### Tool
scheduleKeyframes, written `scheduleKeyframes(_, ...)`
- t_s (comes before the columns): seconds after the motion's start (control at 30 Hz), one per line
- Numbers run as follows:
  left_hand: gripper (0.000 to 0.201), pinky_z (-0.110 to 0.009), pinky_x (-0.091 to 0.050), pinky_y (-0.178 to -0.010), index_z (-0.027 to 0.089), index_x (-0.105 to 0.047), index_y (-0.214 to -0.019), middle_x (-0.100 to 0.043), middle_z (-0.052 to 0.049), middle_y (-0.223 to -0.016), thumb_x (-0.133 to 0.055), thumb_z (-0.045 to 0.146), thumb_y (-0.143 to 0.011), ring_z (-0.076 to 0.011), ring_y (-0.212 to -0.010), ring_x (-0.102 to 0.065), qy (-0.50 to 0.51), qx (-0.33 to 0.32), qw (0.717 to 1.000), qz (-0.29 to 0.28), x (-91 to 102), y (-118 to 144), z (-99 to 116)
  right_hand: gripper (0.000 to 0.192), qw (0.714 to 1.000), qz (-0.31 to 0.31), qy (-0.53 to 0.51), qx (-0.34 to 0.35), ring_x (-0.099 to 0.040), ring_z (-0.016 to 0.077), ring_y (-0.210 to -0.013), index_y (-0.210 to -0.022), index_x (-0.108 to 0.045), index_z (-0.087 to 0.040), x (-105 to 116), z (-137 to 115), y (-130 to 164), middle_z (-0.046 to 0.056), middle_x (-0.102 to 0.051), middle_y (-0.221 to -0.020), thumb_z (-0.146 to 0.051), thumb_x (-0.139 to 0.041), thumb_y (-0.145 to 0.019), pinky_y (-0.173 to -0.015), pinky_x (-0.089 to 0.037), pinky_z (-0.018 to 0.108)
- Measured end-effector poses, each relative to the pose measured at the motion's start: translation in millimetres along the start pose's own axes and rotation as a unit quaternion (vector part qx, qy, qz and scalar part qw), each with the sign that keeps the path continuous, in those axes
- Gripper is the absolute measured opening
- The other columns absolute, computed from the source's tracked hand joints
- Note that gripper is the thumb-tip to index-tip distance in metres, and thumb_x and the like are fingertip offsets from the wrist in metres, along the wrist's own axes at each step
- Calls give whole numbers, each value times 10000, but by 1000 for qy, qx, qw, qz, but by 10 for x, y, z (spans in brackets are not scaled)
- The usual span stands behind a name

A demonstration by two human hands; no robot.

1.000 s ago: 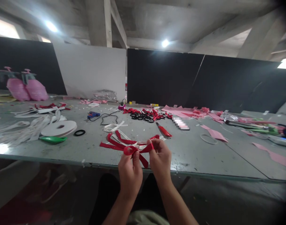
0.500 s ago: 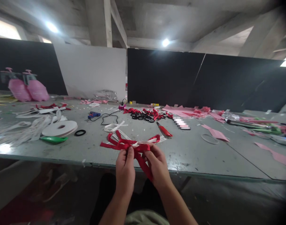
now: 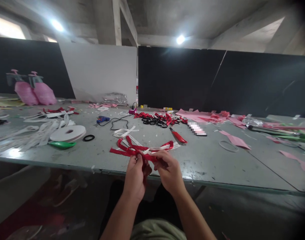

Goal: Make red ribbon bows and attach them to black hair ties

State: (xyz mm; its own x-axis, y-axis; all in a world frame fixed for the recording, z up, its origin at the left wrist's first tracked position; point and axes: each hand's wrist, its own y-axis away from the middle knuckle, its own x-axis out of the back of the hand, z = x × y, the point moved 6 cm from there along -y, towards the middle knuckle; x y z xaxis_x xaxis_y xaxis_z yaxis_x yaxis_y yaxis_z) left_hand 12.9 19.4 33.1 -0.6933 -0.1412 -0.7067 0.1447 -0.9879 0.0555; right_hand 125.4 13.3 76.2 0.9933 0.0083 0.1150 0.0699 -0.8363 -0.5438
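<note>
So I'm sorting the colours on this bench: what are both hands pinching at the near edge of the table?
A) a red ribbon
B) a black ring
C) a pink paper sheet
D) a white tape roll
A: the left hand and right hand both pinch a red ribbon between them, while the white tape roll lies apart on the table.

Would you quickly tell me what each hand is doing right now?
Left hand: closed, pinching the red ribbon.
Right hand: closed, pinching the same ribbon.
</note>
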Motion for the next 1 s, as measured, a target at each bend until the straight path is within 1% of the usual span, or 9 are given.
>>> scheduleKeyframes(0.17, 371, -142, -226, -406, 176, -486, -798, -349, 104, -552, -759, 414, -719, -27, -427, -300, -34, 16, 998, -42, -11, -11, 14, 130, 973, 63, -192, -110, -506, 103, -608, -897, -692, -208, 67, 207, 16, 13, -617, -838, -185, -644, -778, -579, -429, 230)
scheduleKeyframes(0.23, 340, -149, -206, -400, 168, -526, -821, -332, 104, -538, -731, 430, -749, -28, -417, -273, -76, -7, 995, -57, -2, -14, 33, 168, 943, 101, -278, -151, -528, 110, -658, -895, -651, -217, 105, 286, 38, -5, -598, -807, -161, -611, -742, -603, -435, 217)
scheduleKeyframes(0.3, 303, -156, -215, -406, 162, -573, -853, -335, 97, -530, -688, 436, -795, -33, -420, -273, -125, -39, 989, -71, 3, -7, 51, 189, 935, 96, -298, -168, -566, 139, -750, -957, -610, -236, 104, 285, 57, 4, -610, -873, -214, -570, -774, -629, -458, 230)
scheduleKeyframes(0.4, 237, -163, -288, -444, 158, -622, -867, -448, 58, -585, -646, 392, -840, -49, -470, -364, -194, -78, 972, -104, -33, 36, 72, 263, 970, 10, -190, -152, -583, 171, -793, -1088, -589, -233, 4, 147, 77, 31, -621, -948, -370, -544, -868, -625, -471, 256)
scheduleKeyframes(0.5, 159, -217, -458, -654, 162, -654, -917, -620, -21, -808, -582, 298, -878, -119, -700, -562, -254, -122, 948, -148, -118, 116, 109, 292, 994, -33, -41, -100, -572, 162, -723, -1025, -642, -174, -84, -8, 85, 30, -638, -844, -413, -595, -865, -632, -453, 254)
scheduleKeyframes(0.6, 212, -289, -477, -836, 182, -621, -1074, -664, -60, -977, -550, 255, -888, -171, -871, -612, -287, -142, 935, -152, -148, 181, 134, 299, 997, -13, 25, -76, -550, 154, -662, -856, -677, -147, -61, -47, 64, 20, -621, -715, -417, -554, -897, -593, -419, 245)
scheduleKeyframes(0.7, 343, -301, -491, -800, 194, -543, -1217, -681, -77, -979, -561, 297, -890, -179, -821, -632, -305, -134, 933, -137, -138, 210, 118, 375, 996, 13, 50, -72, -477, 137, -568, -750, -688, -146, 45, 7, 39, -3, -519, -566, -435, -516, -917, -534, -372, 245)
scheduleKeyframes(0.83, 280, -320, -491, -792, 192, -579, -1163, -691, -108, -1027, -528, 295, -908, -213, -877, -651, -382, -167, 900, -128, -193, 243, 105, 350, 995, 54, 37, -74, -395, 118, -498, -789, -717, -167, 181, 85, 27, -23, -463, -520, -438, -531, -907, -492, -338, 243)
scheduleKeyframes(1.0, 204, -329, -473, -740, 183, -610, -1057, -714, -117, -975, -490, 264, -912, -252, -877, -668, -482, -195, 849, -94, -226, 268, 108, 304, 996, 51, 39, -58, -539, 150, -606, -800, -732, -170, 183, 72, 2, 14, -615, -644, -399, -555, -894, -584, -421, 257)
